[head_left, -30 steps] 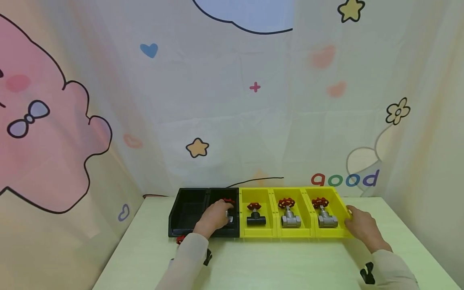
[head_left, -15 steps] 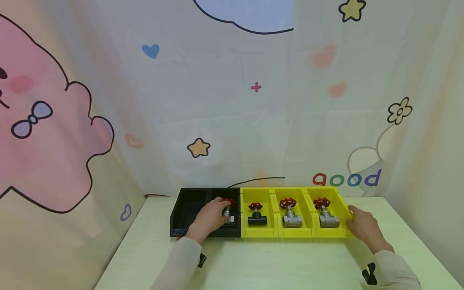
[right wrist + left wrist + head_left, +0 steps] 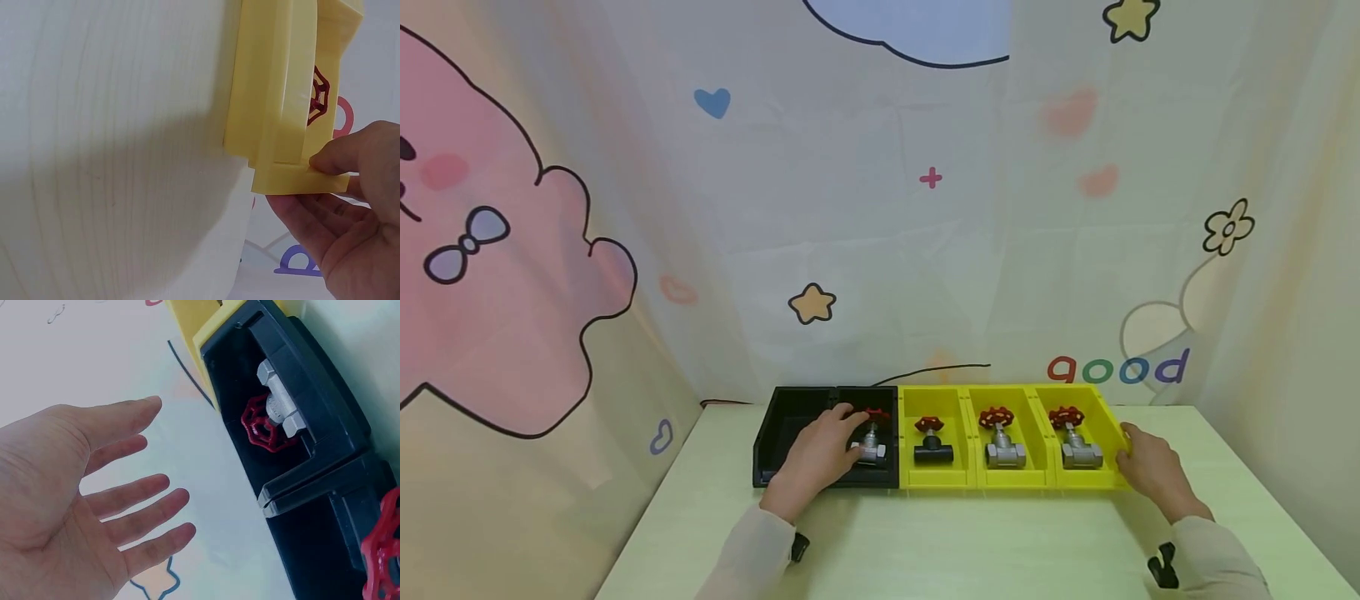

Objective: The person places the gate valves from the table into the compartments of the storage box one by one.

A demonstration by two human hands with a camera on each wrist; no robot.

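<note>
My left hand point(image 3: 816, 456) is over the black bins, fingers apart and holding nothing. In the left wrist view this hand point(image 3: 94, 494) has its fingers spread, away from the gate valve. That valve, silver with a red handwheel point(image 3: 262, 423), lies in the right-hand black bin point(image 3: 877, 482). My right hand point(image 3: 356, 212) pinches the end wall of the rightmost yellow bin point(image 3: 300, 178), thumb inside and fingers outside. A silver valve point(image 3: 1080, 452) with a red wheel lies in that bin.
The middle yellow bin holds another silver valve point(image 3: 1005, 452); the left yellow bin holds a black-bodied valve point(image 3: 933, 450). The left black bin point(image 3: 790, 429) stands at the row's end. Another red handwheel point(image 3: 382, 547) shows in the left wrist view. A printed curtain point(image 3: 880, 208) hangs behind the table point(image 3: 962, 542).
My left hand has drawn back to the left from the valve in the black bin, uncovering it. My right hand stays on the yellow bin's wall.
</note>
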